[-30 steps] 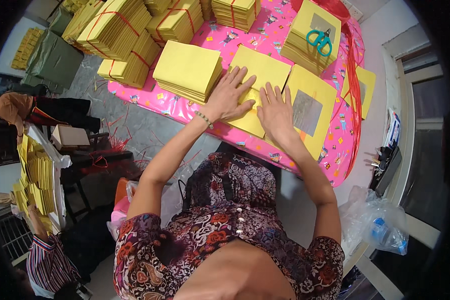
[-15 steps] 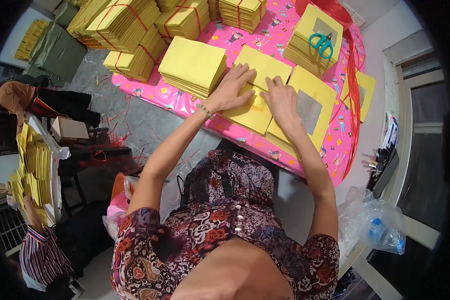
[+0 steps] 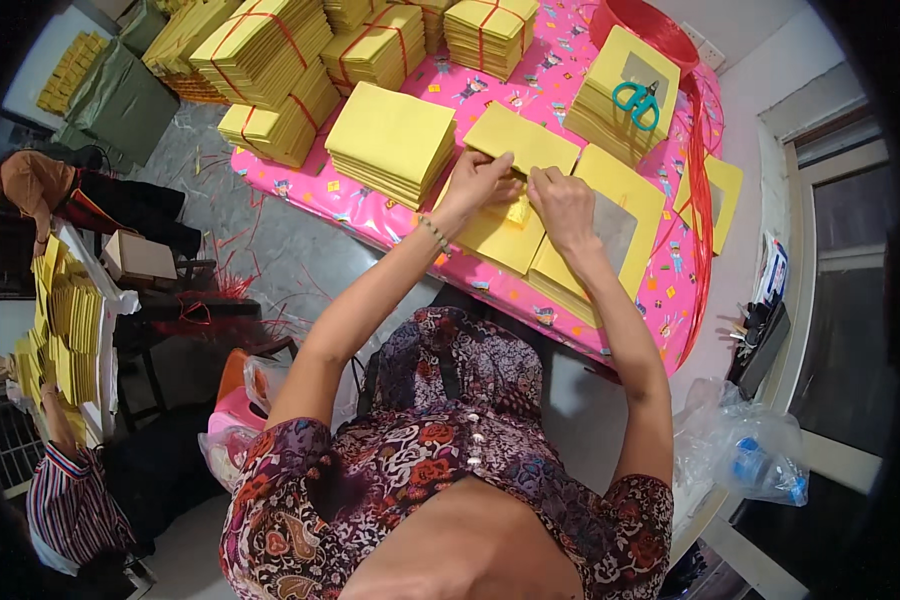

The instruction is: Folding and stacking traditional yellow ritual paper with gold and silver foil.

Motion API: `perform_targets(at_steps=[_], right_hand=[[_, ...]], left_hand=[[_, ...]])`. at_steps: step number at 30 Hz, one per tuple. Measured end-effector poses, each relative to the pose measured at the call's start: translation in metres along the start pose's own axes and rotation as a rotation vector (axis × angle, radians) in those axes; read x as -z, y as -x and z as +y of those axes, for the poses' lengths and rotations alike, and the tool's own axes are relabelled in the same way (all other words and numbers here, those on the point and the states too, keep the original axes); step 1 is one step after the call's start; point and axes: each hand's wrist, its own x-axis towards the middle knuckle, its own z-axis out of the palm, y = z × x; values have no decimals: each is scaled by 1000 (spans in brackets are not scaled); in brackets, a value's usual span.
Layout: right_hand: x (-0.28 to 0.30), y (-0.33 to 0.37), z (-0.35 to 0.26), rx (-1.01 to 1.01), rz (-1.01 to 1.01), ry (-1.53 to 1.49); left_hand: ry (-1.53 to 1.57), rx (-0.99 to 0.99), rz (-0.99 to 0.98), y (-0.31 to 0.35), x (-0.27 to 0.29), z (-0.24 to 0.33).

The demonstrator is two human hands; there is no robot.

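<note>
Left hand (image 3: 482,186) pinching near edge of yellow paper flap (image 3: 520,130), right hand (image 3: 568,208) curled at same edge, its closure indeterminable, right fingertips partly hidden behind knuckles.

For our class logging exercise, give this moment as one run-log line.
left hand: at yellow paper | right hand: same paper | teal scissors: on yellow stack

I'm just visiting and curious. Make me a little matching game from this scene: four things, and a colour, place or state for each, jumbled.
Things:
1. Left hand
2. Scissors
3. Tablecloth
4. Box

Matches:
A. pink, patterned
B. brown
C. bracelet at its wrist
D. on a yellow stack

Pairs: 1-C, 2-D, 3-A, 4-B
</note>
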Motion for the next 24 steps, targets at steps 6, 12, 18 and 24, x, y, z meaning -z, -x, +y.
perform_targets(at_steps=[6, 12, 18, 24], right_hand=[[11, 2, 4, -17, 64, -85], [52, 7, 0, -492, 157, -524], [59, 15, 0, -857, -29, -1224], [62, 0, -18, -795, -202, -1486]], left_hand=[[-9, 13, 137, -11, -17, 1], [-21, -135, 137, 0, -17, 5], [83, -323, 51, 37, -30, 23], [50, -396, 34, 66, 1, 51]])
